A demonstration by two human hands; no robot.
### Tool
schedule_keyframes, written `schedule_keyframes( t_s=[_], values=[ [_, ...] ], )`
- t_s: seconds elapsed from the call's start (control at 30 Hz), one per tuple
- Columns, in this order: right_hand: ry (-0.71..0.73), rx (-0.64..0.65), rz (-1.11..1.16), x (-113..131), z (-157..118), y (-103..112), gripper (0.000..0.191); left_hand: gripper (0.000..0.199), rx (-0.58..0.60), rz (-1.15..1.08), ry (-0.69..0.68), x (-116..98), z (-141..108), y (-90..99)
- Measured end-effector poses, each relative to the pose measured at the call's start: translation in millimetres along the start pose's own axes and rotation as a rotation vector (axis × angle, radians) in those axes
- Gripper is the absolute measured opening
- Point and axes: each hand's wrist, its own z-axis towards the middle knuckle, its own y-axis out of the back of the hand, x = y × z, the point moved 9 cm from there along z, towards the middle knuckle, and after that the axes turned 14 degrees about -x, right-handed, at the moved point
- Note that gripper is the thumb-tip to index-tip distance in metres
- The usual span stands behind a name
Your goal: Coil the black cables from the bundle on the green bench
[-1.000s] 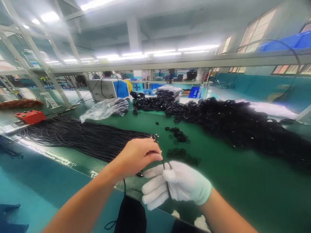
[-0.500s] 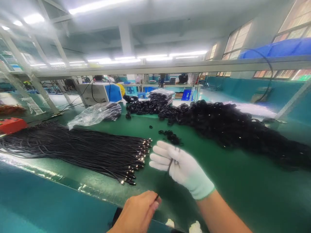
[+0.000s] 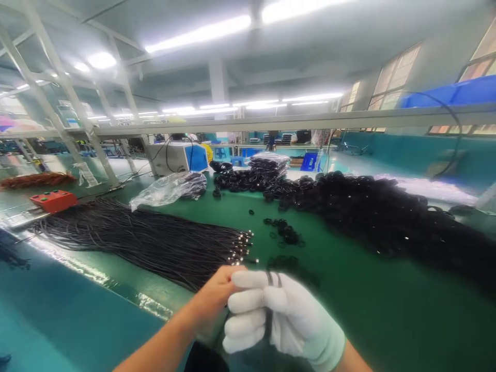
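Observation:
My right hand [image 3: 279,315], in a white glove, has its fingers curled round a black cable [image 3: 268,323] that crosses the palm. Two thin black bands [image 3: 274,279] circle its index finger. Just left of it and partly behind it is my bare left hand [image 3: 217,292], closed, its fingertips hidden by the glove. What it holds is hidden too. Both hands are at the connector end of a wide bundle of black cables [image 3: 155,235] laid across the green table. Small black rings [image 3: 287,232] lie loose beyond the glove.
A large pile of coiled black cables [image 3: 364,212] spreads over the right back of the green table [image 3: 372,305]. Toward the back left are a clear plastic bag [image 3: 165,190], a blue and white machine [image 3: 178,156] and a red control box [image 3: 54,200]. A shelf beam [image 3: 271,124] spans above.
My left hand has moved up toward the cable ends. My gloved right hand has come down and left beside it, its spread fingers now curled. The view has shifted left and up.

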Motion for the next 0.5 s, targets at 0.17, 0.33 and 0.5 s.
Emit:
schedule_keyframes(
  t_s=[0.17,0.33,0.5],
  values=[
    [0.2,-0.181,-0.009,39.4,-2.4,20.5,0.024,0.035,-0.075,0.185,0.026,42.0,-42.2,-14.9],
    [0.28,-0.399,-0.174,44.0,-1.1,45.2,0.027,0.028,-0.026,0.663,-0.223,-1.9,-61.5,-29.1],
    [0.095,-0.334,-0.3,9.5,-7.1,51.2,0.035,0.017,-0.141,0.872,-0.439,-52.1,-45.0,-11.1]
  ],
)
